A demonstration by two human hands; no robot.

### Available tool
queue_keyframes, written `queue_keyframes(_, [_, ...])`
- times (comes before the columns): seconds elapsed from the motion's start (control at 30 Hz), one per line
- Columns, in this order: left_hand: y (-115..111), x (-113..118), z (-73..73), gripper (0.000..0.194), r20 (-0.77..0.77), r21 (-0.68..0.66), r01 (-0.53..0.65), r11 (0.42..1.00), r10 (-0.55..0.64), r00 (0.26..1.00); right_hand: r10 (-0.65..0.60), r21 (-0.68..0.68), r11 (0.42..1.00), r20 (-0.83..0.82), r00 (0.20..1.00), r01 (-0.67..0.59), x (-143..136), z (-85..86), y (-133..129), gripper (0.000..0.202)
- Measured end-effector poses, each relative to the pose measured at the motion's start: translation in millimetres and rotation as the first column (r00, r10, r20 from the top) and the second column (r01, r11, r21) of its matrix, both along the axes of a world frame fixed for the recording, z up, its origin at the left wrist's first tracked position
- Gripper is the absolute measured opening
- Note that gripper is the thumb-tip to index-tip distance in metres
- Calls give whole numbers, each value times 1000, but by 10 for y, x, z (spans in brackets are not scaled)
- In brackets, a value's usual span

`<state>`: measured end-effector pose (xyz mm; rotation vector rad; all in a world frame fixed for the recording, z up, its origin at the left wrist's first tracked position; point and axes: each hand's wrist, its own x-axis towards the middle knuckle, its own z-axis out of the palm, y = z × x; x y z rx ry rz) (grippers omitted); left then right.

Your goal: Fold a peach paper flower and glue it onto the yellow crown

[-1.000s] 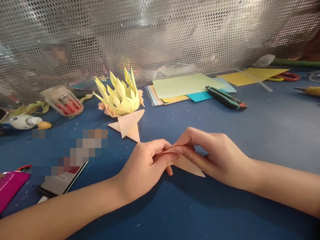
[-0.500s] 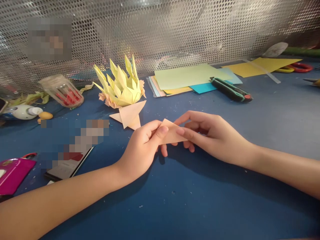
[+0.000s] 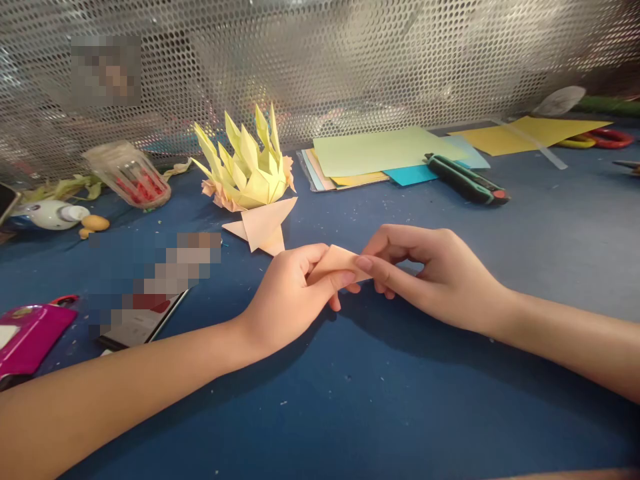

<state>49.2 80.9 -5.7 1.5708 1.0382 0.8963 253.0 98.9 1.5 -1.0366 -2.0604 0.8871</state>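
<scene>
A folded paper piece (image 3: 336,264) was pinched between both hands just above the worktop (image 3: 380,400).

It was held in the left hand (image 3: 290,300) grip at one end and the right hand (image 3: 430,273) grip at the other; its long axis ran left to right, its tip hidden. Creases would best be pressed firmly with edges kept aligned.

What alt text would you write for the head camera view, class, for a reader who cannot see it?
Two hands, left hand and right hand, pinch a small folded peach paper between them above a blue table. Behind stand a spiky yellow paper flower, a stack of coloured sheets and a green utility knife.
</scene>
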Motion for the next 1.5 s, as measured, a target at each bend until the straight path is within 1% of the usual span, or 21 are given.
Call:
queue_keyframes(0.07, [-13,3,5,29,-16,24,-1,1000,2,1000,1,104,995,82,997,-9,13,-24,-2,31])
queue_keyframes(0.13, [-33,2,11,31,-44,37,17,999,-16,999,0,191,981,150,989,-29,15,-32,-12,28])
queue_keyframes(0.23, [-63,-6,13,24,-117,74,75,994,-66,991,29,317,944,184,982,-87,1,-12,-42,24])
queue_keyframes(0.3, [-72,-14,12,21,-168,127,113,985,-90,982,39,369,923,195,980,-110,-11,10,-67,23])
queue_keyframes(0.37, [-73,-22,10,19,-203,187,152,971,-113,973,24,380,920,203,979,-101,-16,22,-86,23])
queue_keyframes(0.47, [-69,-29,9,21,-214,240,211,948,-160,964,-6,351,935,169,986,-55,-10,13,-101,24])
queue_keyframes(0.57, [-76,-29,4,21,-208,244,232,942,-183,961,-20,313,949,126,992,-21,-7,-2,-110,23])
queue_keyframes(0.67, [-92,-21,-8,19,-217,233,226,946,-176,960,-29,282,960,127,991,-8,-20,-1,-114,26])
queue_keyframes(0.7, [-96,-19,-11,19,-220,232,222,947,-171,960,-34,287,958,133,991,-6,-26,1,-112,27])
queue_keyframes(0.77, [-96,-16,-17,18,-220,238,219,946,-167,961,-53,347,938,139,989,2,-32,0,-99,30])
queue_keyframes(0.83, [-85,-17,-21,18,-206,236,226,945,-178,962,-74,432,902,138,988,7,-29,-7,-76,30])
queue_keyframes(0.87, [-77,-18,-24,18,-188,222,230,947,-190,964,-89,467,884,136,987,15,-25,-13,-62,26])
queue_keyframes(0.97, [-48,-20,-31,16,-75,134,194,972,-185,980,-124,515,856,130,984,40,-9,-29,-25,7])
queue_keyframes(1.07, [-25,-21,-36,17,79,-3,110,994,-109,991,-126,555,831,130,983,33,0,-34,-7,12])
queue_keyframes(1.13, [-15,-20,-36,22,161,-57,117,991,-106,981,-86,592,806,133,987,-9,5,-34,-5,15])
queue_keyframes(1.23, [-8,-13,-33,37,224,-53,158,986,-142,964,-14,645,760,148,989,-86,18,-39,-10,25])
queue_keyframes(1.3, [-8,-8,-34,37,247,-45,136,990,-121,962,0,675,728,171,985,-117,26,-49,-17,29])
queue_keyframes(1.4, [-9,-6,-40,35,253,-26,85,996,-76,964,-32,713,690,199,980,-122,27,-61,-37,30])
queue_keyframes(1.5, [-5,-12,-50,32,200,-5,43,999,-41,979,-79,745,658,211,974,-108,8,-50,-65,32])
